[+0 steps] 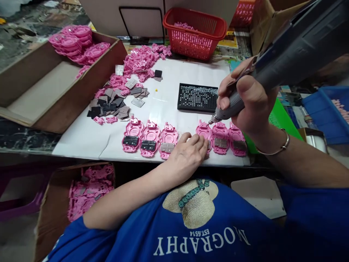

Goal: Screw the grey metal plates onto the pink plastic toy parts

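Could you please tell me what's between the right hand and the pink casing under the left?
In the head view, the front of the grey screwdriver lies there, its tip at the top of the casing.

black wire stand, back | green panel, right | blue bin, far right | purple bin, lower left

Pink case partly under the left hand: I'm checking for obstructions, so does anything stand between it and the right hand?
Only the screwdriver held in the right hand, pointed down at the pink case; nothing else visible intervenes.
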